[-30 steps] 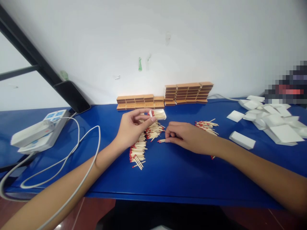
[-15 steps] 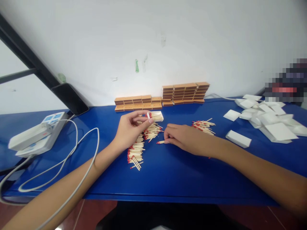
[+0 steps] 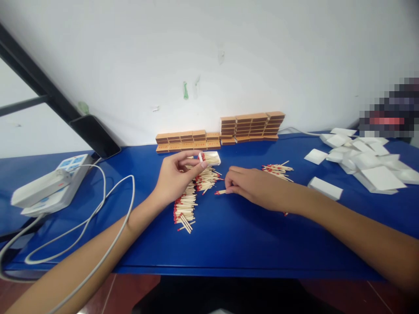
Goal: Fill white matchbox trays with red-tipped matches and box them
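Observation:
Between the thumb and fingers of my left hand (image 3: 175, 176) is a small white matchbox tray (image 3: 215, 158) with red-headed matches lying in it. Below that hand, a long heap of loose matches (image 3: 185, 204) stretches toward me, partly covered by the hand. My right hand (image 3: 244, 185) pinches matches (image 3: 221, 192) low over the table, their red heads pointing left; how many is unclear. Just beyond the right wrist lies another pile of matches (image 3: 277, 169), partly hidden by the forearm.
Orange-brown matchboxes (image 3: 252, 126) are stacked along the wall. White paper trays (image 3: 366, 157) are heaped at the right, with a single tray (image 3: 325, 188) nearer. A power strip (image 3: 57, 187), a looped white cable (image 3: 133, 196) and a black phone-like object (image 3: 96, 136) occupy the left side.
Both hands keep nearly the same places and grips. The whole view has shifted very slightly, and the matches in my right hand sit marginally further right.

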`<state>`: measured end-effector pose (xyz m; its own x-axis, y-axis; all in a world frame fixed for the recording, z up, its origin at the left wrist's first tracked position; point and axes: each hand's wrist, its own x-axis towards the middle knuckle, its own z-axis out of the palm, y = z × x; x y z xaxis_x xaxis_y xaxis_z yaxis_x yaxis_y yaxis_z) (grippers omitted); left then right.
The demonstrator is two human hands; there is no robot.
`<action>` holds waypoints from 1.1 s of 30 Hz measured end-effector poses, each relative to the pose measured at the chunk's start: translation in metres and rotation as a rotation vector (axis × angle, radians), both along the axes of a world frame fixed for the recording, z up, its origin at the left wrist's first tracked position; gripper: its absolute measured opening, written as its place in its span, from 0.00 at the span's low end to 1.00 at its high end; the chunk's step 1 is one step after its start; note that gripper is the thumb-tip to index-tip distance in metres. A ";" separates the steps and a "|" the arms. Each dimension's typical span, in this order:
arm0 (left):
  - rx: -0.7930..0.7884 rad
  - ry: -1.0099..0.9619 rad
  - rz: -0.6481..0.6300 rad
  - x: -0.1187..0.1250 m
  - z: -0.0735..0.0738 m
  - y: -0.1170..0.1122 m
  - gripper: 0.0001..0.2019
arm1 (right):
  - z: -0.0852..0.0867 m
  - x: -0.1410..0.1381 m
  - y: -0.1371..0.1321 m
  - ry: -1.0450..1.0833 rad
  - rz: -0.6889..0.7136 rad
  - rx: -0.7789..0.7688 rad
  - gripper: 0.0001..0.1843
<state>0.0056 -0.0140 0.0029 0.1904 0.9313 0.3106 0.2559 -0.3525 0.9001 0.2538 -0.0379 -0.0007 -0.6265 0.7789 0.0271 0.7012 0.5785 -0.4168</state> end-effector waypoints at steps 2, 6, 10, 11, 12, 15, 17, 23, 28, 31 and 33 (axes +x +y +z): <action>0.027 0.052 0.006 0.000 -0.001 -0.001 0.20 | 0.008 0.004 0.000 0.054 0.000 0.013 0.10; 0.055 0.148 -0.005 0.002 0.000 -0.004 0.22 | 0.020 0.011 0.003 0.144 -0.042 0.089 0.14; 0.010 0.116 -0.105 0.005 0.002 -0.009 0.21 | 0.020 0.013 0.007 0.197 -0.117 0.216 0.14; -0.011 0.092 -0.131 0.006 0.002 -0.010 0.21 | 0.019 0.013 0.008 0.207 -0.126 0.237 0.13; -0.031 0.071 -0.153 0.006 0.002 -0.011 0.20 | 0.017 0.012 0.008 0.214 -0.129 0.251 0.13; -0.072 0.027 -0.207 0.007 0.001 -0.011 0.20 | 0.015 0.009 0.007 0.221 -0.118 0.286 0.11; -0.101 0.014 -0.229 0.007 0.000 -0.012 0.20 | 0.014 0.007 0.005 0.213 -0.114 0.306 0.10; -0.144 0.015 -0.253 0.006 -0.001 -0.013 0.22 | 0.010 0.005 0.002 0.185 -0.098 0.319 0.09; -0.163 -0.013 -0.255 0.005 -0.002 -0.011 0.23 | 0.010 0.004 0.002 0.195 -0.080 0.316 0.08; -0.191 -0.031 -0.261 0.005 -0.002 -0.011 0.23 | 0.010 0.002 0.002 0.224 -0.087 0.334 0.06; -0.200 -0.028 -0.276 0.005 -0.001 -0.012 0.23 | 0.010 0.001 0.002 0.256 -0.089 0.342 0.05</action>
<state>0.0102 -0.0259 0.0020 0.4375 0.8889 0.1360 0.1499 -0.2213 0.9636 0.2550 -0.0361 0.0096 -0.4970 0.7486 0.4387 0.6533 0.6556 -0.3786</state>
